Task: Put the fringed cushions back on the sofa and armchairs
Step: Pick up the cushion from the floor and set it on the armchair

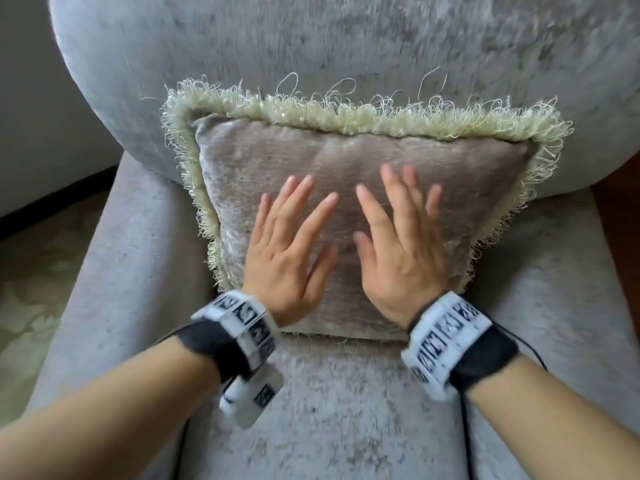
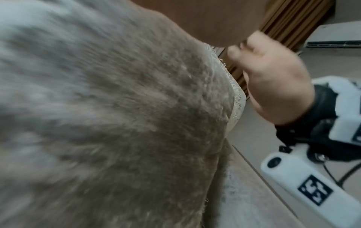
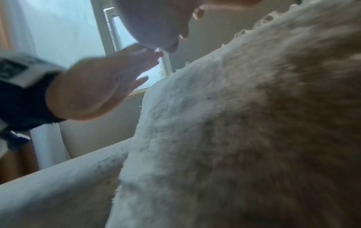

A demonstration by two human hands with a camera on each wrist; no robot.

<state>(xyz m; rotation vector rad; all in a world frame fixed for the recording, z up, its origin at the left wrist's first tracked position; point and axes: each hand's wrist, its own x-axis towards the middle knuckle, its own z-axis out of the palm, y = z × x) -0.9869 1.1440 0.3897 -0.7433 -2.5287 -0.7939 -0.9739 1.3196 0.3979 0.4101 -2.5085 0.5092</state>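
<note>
A taupe velvet cushion (image 1: pixel 263 157) with a pale looped fringe stands on the grey armchair's seat (image 1: pixel 311 410) and leans against its backrest (image 1: pixel 311 46). Both my hands lie flat on its front face, fingers straight and spread. My left hand (image 1: pixel 287 251) is left of centre and my right hand (image 1: pixel 401 251) right of centre, the two close together. The left wrist view is filled by the blurred cushion (image 2: pixel 126 115), with my right hand (image 2: pixel 273 80) beside it. In the right wrist view the cushion (image 3: pixel 244 131) fills the right side and my left hand (image 3: pixel 101 86) shows at the left.
The chair's padded armrests (image 1: pixel 114 271) (image 1: pixel 561 271) flank the seat. A patterned carpet (image 1: pixel 34 271) and a wall lie to the left, dark wood floor (image 1: pixel 623 202) to the right. A window (image 3: pixel 64 30) and brown curtains (image 2: pixel 283 23) show in the wrist views.
</note>
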